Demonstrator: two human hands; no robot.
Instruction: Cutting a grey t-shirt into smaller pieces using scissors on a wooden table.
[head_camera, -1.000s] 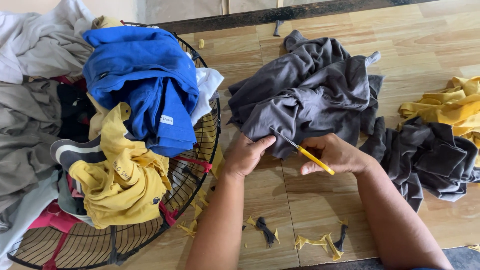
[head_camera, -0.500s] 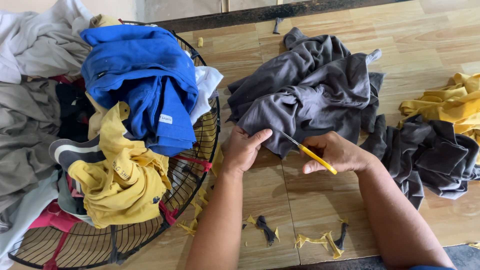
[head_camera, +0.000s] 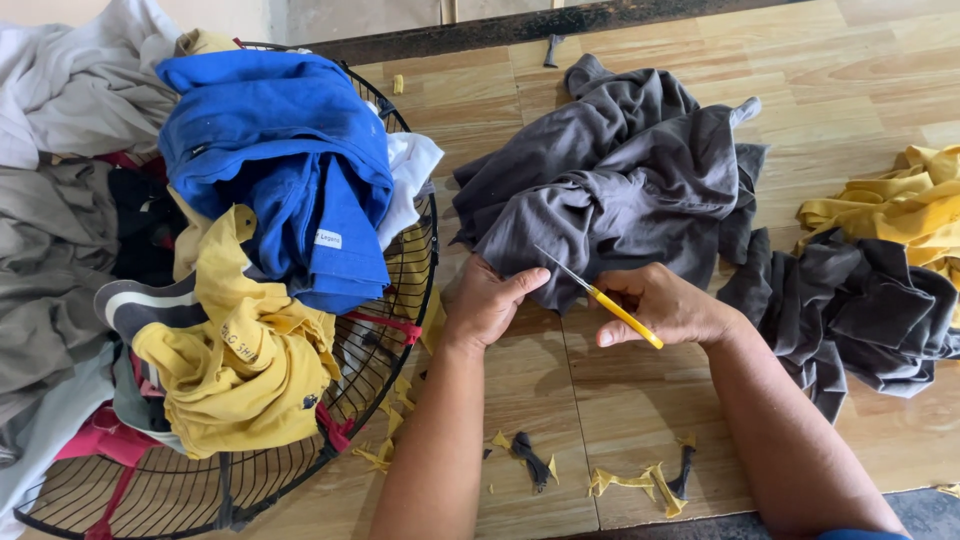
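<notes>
Meanwhile, at the cutting table:

Table: a pale wood-grain table (head_camera: 860, 80) carried all the cloth, with a dark strip along its far edge.

Wire guard: a round black wire fan guard (head_camera: 400, 330) sat at the left, heaped with clothes (blue on top, mustard yellow below, grey and white behind), unmoved over the last second.

Grey garment: a dark grey garment (head_camera: 620, 190) lay bunched in the middle of the table, its near edge at the hands; it had barely shifted from a second before, though its folds lay a little flatter.

Other cloth: a second dark grey heap (head_camera: 860, 310) and a yellow garment (head_camera: 900, 205) lay to the right, well apart from the work.

Left hand: the left hand (head_camera: 485, 305) was curled, thumb pressed toward the fingers, pinching the garment's near edge and holding it taut; half a second earlier the thumb had stood slightly more open.

Right hand: the right hand (head_camera: 665, 305) was closed around a yellow-handled cutting tool (head_camera: 600, 298), gripping the handle.

Tool: its thin metal tip rested on the grey cloth just beside the left thumb, at nearly the same angle as before (so the trimming appeared to be in the same spot, in small moves).

Scraps: yellow and dark offcuts (head_camera: 640, 480) lay near the table's front edge, between the forearms.
</notes>
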